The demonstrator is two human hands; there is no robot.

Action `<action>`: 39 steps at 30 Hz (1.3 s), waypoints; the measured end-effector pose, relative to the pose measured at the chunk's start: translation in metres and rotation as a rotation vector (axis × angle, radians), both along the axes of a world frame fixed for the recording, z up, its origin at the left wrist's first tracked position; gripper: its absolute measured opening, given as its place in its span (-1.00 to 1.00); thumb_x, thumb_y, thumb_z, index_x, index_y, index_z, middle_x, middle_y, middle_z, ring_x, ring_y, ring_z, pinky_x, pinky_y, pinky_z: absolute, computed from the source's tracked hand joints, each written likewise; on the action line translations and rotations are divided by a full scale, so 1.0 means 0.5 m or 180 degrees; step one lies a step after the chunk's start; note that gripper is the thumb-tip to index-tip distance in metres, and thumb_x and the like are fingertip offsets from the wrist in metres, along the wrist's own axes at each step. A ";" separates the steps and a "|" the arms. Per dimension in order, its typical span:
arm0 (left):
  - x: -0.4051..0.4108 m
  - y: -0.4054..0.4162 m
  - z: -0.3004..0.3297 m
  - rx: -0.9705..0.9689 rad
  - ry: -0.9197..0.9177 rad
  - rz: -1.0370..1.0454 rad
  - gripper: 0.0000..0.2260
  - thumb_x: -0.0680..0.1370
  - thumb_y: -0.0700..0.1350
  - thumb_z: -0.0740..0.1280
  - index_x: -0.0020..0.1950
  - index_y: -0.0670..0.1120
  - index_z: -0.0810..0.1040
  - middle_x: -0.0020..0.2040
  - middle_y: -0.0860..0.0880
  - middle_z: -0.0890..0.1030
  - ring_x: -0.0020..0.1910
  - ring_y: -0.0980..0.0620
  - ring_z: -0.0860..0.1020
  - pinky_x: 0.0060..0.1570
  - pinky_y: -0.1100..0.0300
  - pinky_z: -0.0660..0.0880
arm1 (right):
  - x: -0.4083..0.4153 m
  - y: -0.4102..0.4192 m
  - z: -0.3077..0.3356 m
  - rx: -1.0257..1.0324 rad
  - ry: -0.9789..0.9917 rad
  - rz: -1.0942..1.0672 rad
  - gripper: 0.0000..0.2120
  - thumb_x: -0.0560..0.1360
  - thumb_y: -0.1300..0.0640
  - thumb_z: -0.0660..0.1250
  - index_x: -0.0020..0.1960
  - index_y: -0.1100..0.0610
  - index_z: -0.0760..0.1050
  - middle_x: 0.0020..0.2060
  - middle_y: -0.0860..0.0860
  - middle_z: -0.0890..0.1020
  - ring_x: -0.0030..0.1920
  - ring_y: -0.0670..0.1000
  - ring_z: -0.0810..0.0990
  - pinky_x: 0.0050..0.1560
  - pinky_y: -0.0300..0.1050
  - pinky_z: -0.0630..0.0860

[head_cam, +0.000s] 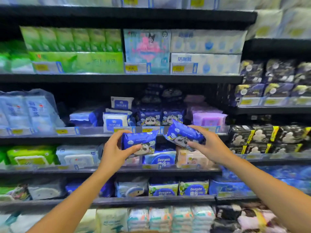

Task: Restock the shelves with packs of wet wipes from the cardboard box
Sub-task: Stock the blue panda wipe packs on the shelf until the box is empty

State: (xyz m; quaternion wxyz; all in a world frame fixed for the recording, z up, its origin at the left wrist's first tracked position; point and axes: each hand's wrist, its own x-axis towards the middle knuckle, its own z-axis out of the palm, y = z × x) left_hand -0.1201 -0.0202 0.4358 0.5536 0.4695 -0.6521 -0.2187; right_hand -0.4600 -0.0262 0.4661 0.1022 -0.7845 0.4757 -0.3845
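Note:
My left hand (114, 152) grips a blue wet-wipe pack with a panda print (139, 142), held level in front of the middle shelf. My right hand (208, 145) grips a second, matching blue panda pack (183, 134), tilted with its far end up. Both packs hover just below and in front of the shelf row where identical panda packs (160, 117) stand in two stacks. The cardboard box is not in view.
The black shelf edge (84, 137) carries yellow price tags. White-and-blue packs (115, 121) stand left of the panda row, purple packs (208, 119) to its right. Lower shelves hold Deeyeo packs (162, 159). A side rack (269, 110) with dark packs juts out at right.

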 end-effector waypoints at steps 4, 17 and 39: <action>-0.009 -0.042 0.056 0.0003 -0.0006 0.0035 -0.61 0.33 0.04 0.61 0.07 0.09 0.55 -0.09 0.07 0.70 -0.23 0.13 0.62 -0.18 0.06 0.58 | 0.001 -0.066 0.038 -0.0191 0.0121 -0.0087 -0.48 0.51 0.07 0.47 0.42 -0.02 0.41 0.18 -0.10 0.60 0.07 -0.04 0.60 0.12 -0.06 0.55; -0.010 -0.155 0.138 -0.0302 -0.0116 0.0218 -0.58 0.35 0.02 0.60 0.14 0.06 0.55 0.02 0.06 0.67 0.02 0.15 0.62 -0.18 0.27 0.59 | 0.024 -0.261 0.102 -0.0262 0.0556 -0.0199 -0.49 0.50 0.12 0.48 0.41 0.06 0.44 0.27 -0.01 0.51 0.24 0.03 0.51 0.22 -0.13 0.41; -0.069 -0.261 0.070 -0.0500 -0.1765 0.0743 -0.47 0.55 0.00 0.43 0.48 -0.01 0.37 0.43 0.01 0.35 0.39 0.00 0.37 0.27 0.11 0.45 | 0.049 -0.243 0.031 -0.0975 0.0917 -0.0653 -0.59 0.54 0.11 0.42 0.37 0.10 0.51 0.32 0.01 0.55 0.36 0.04 0.45 0.38 0.00 0.43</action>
